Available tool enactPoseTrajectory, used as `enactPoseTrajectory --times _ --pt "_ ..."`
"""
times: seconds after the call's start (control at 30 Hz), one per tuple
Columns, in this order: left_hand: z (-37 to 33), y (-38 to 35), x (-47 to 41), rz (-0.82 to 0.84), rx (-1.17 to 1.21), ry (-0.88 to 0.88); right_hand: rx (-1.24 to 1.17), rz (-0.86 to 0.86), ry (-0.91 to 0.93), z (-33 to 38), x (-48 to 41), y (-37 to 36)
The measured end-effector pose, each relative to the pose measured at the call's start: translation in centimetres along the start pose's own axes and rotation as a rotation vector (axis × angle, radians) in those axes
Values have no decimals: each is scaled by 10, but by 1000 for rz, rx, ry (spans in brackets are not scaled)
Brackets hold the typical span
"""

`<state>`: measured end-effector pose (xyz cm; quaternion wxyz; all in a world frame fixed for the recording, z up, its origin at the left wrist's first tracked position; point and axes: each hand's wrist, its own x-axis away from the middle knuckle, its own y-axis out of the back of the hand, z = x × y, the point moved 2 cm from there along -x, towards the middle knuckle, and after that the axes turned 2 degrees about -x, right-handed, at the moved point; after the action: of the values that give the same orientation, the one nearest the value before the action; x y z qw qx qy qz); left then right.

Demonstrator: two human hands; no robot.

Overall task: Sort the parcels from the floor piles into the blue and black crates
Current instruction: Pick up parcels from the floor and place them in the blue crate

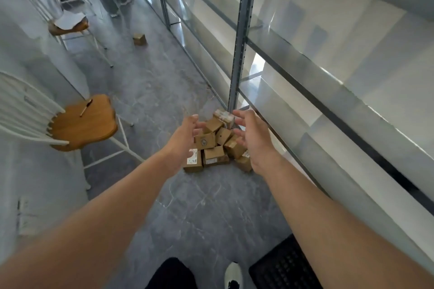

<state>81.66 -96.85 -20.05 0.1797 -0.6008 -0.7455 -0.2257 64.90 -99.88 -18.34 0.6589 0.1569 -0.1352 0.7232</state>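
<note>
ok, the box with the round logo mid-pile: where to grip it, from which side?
Likely the logo box by its left and right side faces, coming down from above: it sits on the lower row with the logo face up and uncovered. A tilted box crowds its right side, so the right hand would have to wedge in there.

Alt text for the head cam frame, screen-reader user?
The left hand and right hand reach, open and empty, toward a pile of small cardboard boxes on the floor at the foot of a metal shelf post. A chair with a pen on its seat stands to the left; a black crate sits at bottom right.
</note>
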Motion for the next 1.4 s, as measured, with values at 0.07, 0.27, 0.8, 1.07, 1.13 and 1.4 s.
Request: enactPoseTrajectory --times 0.07,0.27,0.8,1.07,1.13,1.4 --pt "-4 9 -32 -11 3 30 28 0 -33 1 -32 -13" --pt "-17 50 -147 23 -27 111 22 -62 -118 0 -131 -67" --pt "-21 116 -382 -43 -49 329 -2 -15 -388 -47 -361 -165" --pt "21 115 -472 -84 0 460 22 37 -568 -100 -458 -191" --pt "38 118 -493 -80 -7 498 23 27 -629 -119 -476 -197" --pt "152 126 -606 -9 -67 615 161 -37 -740 -253 -555 -218"
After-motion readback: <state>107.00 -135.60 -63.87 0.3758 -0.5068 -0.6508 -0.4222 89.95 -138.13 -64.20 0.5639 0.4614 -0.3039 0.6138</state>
